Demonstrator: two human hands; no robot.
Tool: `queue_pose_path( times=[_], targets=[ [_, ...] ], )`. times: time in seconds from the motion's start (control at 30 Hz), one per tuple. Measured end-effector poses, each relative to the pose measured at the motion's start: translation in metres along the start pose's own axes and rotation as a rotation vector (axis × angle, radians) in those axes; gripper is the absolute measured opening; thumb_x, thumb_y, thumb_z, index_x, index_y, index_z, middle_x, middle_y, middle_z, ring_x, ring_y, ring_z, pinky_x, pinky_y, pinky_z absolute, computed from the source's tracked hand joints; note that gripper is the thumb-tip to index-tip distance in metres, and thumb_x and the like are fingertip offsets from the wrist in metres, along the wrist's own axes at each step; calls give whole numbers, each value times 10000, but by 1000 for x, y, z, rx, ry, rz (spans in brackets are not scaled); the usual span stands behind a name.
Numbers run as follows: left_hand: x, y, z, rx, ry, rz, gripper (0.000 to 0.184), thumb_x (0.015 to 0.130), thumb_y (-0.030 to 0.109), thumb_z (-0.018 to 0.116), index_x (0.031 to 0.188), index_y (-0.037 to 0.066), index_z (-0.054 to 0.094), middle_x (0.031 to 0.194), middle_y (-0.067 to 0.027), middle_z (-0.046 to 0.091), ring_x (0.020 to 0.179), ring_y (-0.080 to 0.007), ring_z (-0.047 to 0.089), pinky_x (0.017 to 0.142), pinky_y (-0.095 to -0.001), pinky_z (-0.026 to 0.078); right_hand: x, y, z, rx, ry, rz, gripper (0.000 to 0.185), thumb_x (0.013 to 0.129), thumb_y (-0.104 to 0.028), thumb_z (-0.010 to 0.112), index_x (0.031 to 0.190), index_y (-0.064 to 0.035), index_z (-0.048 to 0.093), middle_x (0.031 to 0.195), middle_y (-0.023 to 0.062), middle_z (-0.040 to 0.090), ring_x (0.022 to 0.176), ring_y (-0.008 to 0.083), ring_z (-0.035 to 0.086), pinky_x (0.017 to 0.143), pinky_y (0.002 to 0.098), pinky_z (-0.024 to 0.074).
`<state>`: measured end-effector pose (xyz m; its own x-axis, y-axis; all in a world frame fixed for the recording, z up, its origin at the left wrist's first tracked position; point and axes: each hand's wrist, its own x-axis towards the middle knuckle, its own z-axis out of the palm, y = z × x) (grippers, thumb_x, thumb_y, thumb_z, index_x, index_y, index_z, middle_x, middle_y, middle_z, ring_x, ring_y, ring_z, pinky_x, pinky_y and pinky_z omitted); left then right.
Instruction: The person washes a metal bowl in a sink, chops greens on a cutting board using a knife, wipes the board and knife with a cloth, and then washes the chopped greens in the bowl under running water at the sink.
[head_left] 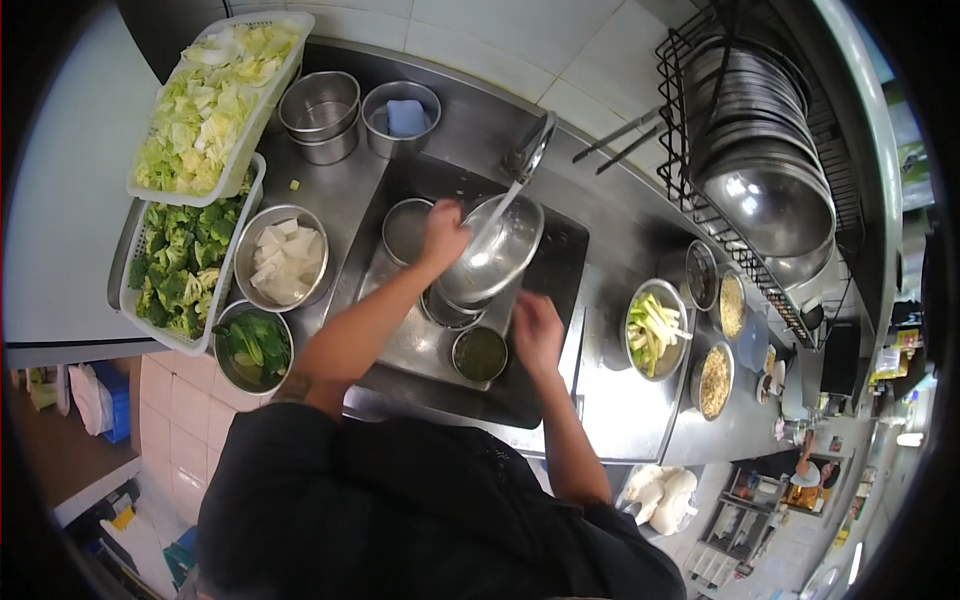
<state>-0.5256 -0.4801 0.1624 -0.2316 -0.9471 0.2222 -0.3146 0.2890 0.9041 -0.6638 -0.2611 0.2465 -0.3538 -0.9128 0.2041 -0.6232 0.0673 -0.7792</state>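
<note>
Water runs from the faucet (530,160) into a shiny metal bowl (500,255) tilted over the sink (560,270). My left hand (445,236) is closed on the bowl's left rim. Low at the right of the bowl, my right hand (538,330) hangs over the sink, slightly blurred, its fingers curled; whether it holds anything cannot be made out. Beneath the bowl are other metal containers, partly hidden. A small round container with greenish liquid (480,354) stands in the sink near my right hand, and another metal pot (408,230) is behind my left forearm.
Baskets of cut cabbage (200,120) and broccoli (180,265) stand left, beside bowls of white pieces (285,262) and leafy greens (253,345). A bowl of cut stalks (655,330) is right. A wire rack (690,190) holds stacked bowls above. Another person (815,472) is far right.
</note>
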Motion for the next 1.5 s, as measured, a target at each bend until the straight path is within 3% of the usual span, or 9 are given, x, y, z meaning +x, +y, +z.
queue_pose_path(
  times=[0.17,0.5,0.7,0.83,1.0,1.13,1.2,1.33,1.5],
  targets=[
    [-88,13,-53,34,193,138,96,615,-81,577,624,0,525,1290,-173,620,1255,-416,498,1061,-485,392,178,-105,103,7,-108,-549,179,878,-15,637,1050,-16,688,973,172,642,834,365,656,745,408,533],
    [-106,9,-100,-18,146,2,212,636,-107,581,607,15,410,1321,-145,629,1290,-460,479,1031,-520,396,393,-90,285,-683,-608,-227,310,812,-141,695,1114,-85,727,1127,188,707,1069,346,678,967,435,533],
    [-59,-10,-78,-473,318,-368,402,760,-31,723,587,12,362,1381,-168,601,1093,-242,607,908,-350,456,328,-112,214,-269,-72,-408,263,766,-121,660,1025,-77,673,1077,171,662,977,394,656,837,493,532],
    [-28,-3,-64,-654,346,-451,475,843,-10,713,569,27,327,1416,-166,582,928,-121,582,761,-318,453,197,-19,172,59,201,-36,299,762,-39,618,1061,-48,603,1021,169,603,938,356,623,817,434,501],
    [-2,3,-33,-701,81,-583,461,876,40,704,567,37,361,1384,-136,610,822,-81,541,678,-284,423,79,9,163,771,-154,464,416,765,-39,685,1172,-40,603,1040,124,603,929,254,600,808,390,494],
    [-31,31,-19,-401,-74,-561,448,880,31,700,582,33,365,1363,-132,626,864,-95,566,712,-306,450,86,42,148,198,-47,-194,409,750,13,674,1153,-16,612,1110,201,599,980,397,610,821,435,515],
    [-47,32,2,-379,-37,-314,428,856,5,697,589,17,363,1344,-157,638,968,-159,619,788,-323,470,103,74,135,-197,-191,171,388,770,-32,676,1155,-16,629,1151,207,600,1092,421,569,880,431,506],
    [-19,45,3,-190,-77,58,423,801,-50,696,616,-10,317,1313,-235,637,1040,-228,657,855,-336,479,49,110,153,-425,-109,119,375,808,-83,677,1175,-26,633,1215,197,598,1057,372,622,878,422,509],
    [-18,20,20,-181,-117,-69,393,805,-61,682,608,-7,347,1285,-185,667,980,-211,650,786,-325,482,53,66,149,720,-312,610,330,850,-150,676,1164,-69,613,1023,152,630,908,284,656,793,412,507]
  ],
)
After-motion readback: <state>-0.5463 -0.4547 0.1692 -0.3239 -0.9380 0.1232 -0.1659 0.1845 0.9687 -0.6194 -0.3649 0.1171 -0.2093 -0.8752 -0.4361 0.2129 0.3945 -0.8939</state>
